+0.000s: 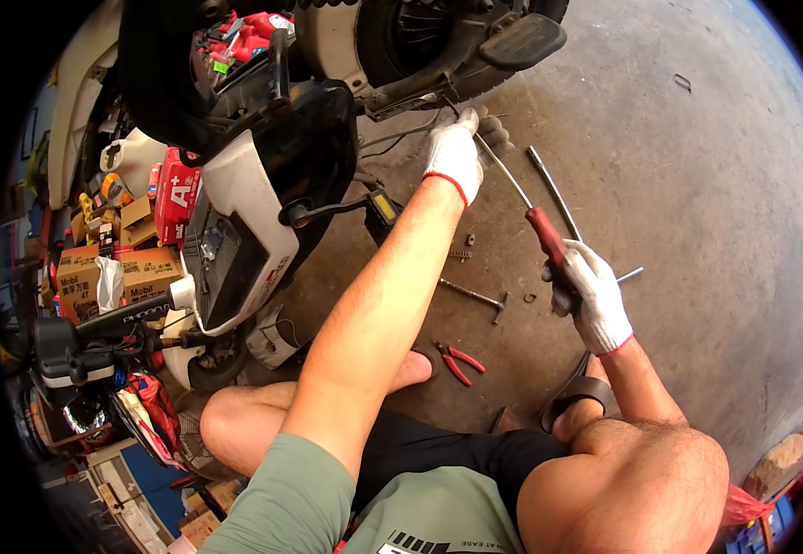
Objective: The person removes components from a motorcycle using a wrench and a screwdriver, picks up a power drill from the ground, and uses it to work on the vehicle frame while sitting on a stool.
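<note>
Screwdriver, long and red-handled, slants from near right to far left: the gloved right hand grips its handle, while the gloved left hand closes around the shaft's far end beside the scooter.

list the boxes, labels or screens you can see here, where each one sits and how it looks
Red box: left, against the scooter's white panel; upright, white markings.
Cardboard cartons: far left, below the red box; brown, dark print.
Small display: on a black bracket, beside the left hand; rectangular, yellowish face.
Shirt print: bottom edge; white on grey-green.
</note>
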A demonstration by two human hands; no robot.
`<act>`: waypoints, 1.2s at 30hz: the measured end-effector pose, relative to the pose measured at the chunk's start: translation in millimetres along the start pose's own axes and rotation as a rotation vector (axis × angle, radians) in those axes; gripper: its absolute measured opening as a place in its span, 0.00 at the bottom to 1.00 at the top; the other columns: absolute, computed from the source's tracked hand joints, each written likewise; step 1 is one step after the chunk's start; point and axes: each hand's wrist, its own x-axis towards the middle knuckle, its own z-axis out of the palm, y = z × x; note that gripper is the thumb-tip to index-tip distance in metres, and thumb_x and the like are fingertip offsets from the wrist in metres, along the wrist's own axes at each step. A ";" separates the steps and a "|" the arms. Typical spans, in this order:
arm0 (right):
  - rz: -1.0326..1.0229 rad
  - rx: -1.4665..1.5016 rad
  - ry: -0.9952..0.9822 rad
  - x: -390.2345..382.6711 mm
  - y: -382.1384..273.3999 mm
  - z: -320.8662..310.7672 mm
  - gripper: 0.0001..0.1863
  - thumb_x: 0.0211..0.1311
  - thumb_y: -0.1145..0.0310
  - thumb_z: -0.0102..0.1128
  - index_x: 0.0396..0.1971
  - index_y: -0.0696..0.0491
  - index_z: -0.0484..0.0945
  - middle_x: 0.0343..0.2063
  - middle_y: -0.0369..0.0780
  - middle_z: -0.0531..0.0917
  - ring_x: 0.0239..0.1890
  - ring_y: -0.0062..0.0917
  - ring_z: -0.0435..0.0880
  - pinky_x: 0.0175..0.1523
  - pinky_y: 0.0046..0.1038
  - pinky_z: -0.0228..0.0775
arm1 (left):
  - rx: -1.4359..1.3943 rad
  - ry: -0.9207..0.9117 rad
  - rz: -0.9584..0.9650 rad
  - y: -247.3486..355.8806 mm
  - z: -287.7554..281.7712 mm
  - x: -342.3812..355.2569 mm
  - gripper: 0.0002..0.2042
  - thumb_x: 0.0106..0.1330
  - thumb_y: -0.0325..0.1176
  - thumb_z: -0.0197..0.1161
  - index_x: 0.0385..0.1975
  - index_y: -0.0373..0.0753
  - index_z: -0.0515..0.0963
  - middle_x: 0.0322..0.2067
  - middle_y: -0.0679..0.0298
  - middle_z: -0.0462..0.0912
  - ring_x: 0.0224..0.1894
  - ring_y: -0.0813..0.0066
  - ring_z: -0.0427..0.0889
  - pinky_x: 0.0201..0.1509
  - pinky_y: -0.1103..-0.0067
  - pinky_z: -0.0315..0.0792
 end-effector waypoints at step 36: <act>-0.006 -0.497 0.165 19.5 -19.1 39.5 0.14 0.61 0.64 0.57 0.40 0.60 0.77 0.20 0.34 0.76 0.17 0.12 0.68 0.21 0.18 0.58 | -0.365 -0.141 -0.208 -59.7 25.8 -83.8 0.16 0.76 0.45 0.40 0.28 0.44 0.66 0.13 0.75 0.52 0.13 0.81 0.50 0.19 0.79 0.55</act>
